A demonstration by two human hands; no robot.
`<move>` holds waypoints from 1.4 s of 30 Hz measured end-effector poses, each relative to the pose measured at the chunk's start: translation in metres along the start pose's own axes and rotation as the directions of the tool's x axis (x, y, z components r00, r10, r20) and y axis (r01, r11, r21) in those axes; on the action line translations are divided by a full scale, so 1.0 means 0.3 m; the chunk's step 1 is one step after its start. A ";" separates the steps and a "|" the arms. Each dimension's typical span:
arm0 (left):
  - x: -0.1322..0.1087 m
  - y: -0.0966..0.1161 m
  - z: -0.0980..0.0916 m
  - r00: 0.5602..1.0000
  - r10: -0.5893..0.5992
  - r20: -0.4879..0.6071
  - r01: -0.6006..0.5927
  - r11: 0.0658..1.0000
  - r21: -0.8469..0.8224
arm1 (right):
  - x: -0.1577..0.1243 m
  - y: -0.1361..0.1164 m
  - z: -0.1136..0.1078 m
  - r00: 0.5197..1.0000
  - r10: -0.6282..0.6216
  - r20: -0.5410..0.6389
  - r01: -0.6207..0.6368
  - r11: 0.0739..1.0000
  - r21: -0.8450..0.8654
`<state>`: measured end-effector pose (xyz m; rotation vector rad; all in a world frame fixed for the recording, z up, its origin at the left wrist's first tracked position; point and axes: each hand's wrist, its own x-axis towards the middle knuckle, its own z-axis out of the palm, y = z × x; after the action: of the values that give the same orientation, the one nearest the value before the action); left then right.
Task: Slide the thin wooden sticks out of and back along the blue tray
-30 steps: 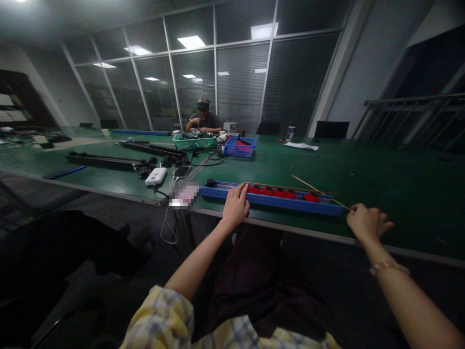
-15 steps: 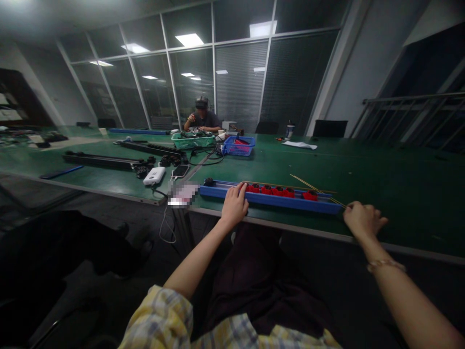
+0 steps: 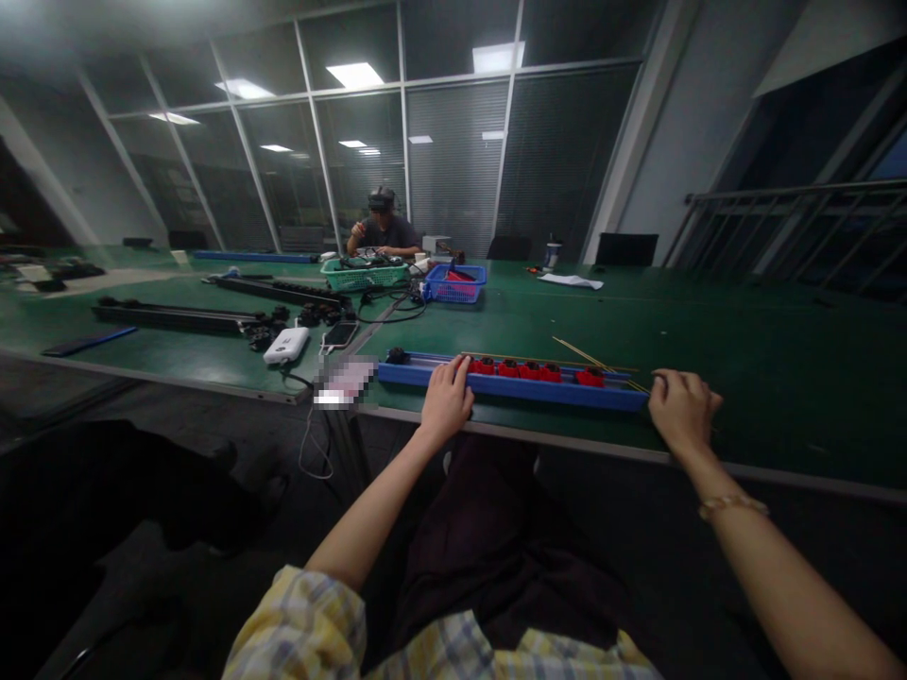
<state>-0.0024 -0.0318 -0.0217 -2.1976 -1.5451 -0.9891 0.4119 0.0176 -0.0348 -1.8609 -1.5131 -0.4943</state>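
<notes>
A long blue rail (image 3: pixel 510 387) lies along the near edge of the green table (image 3: pixel 744 359), with several red parts (image 3: pixel 531 369) and one black part (image 3: pixel 397 355) seated in it. My left hand (image 3: pixel 446 401) grips the rail's front side near its left third, fingers curled over it. My right hand (image 3: pixel 681 408) rests on the table at the rail's right end, fingers curled down beside the ends of thin wooden sticks (image 3: pixel 593 360). Whether it pinches a stick is hidden.
A white power bank (image 3: pixel 285 345) and phone (image 3: pixel 340 333) with cables lie left of the rail. Black rails (image 3: pixel 177 316), a green basket (image 3: pixel 363 274) and a blue basket (image 3: pixel 453 284) stand farther back. Another person (image 3: pixel 383 231) sits at the far side.
My right hand slid left along the table edge, closer to the rail's right end, and its fingers folded down. My left hand stayed on the rail. The view shifted slightly.
</notes>
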 end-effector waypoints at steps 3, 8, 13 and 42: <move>0.002 -0.002 0.001 1.000 -0.005 0.006 0.005 1.000 -0.002 | 0.002 -0.035 -0.036 0.981 -0.158 -0.116 0.173 0.975 0.137; 0.002 -0.002 0.000 1.000 -0.005 0.010 0.005 1.000 -0.001 | 0.005 -0.122 -0.084 0.931 -0.356 -0.083 0.365 0.888 0.279; 0.004 0.000 -0.004 1.000 0.001 0.005 -0.001 1.000 0.011 | 0.014 -0.230 -0.100 0.832 -0.555 -0.003 0.520 0.776 0.356; 0.039 -0.021 0.005 0.993 0.084 -0.086 -0.085 0.996 -0.002 | 0.045 -0.279 -0.062 0.847 -0.529 0.053 0.468 0.788 0.399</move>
<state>-0.0053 -0.0201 -0.0160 -2.1743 -1.4014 -1.0485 0.3372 0.0218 0.0095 -1.2154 -2.0655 -0.2598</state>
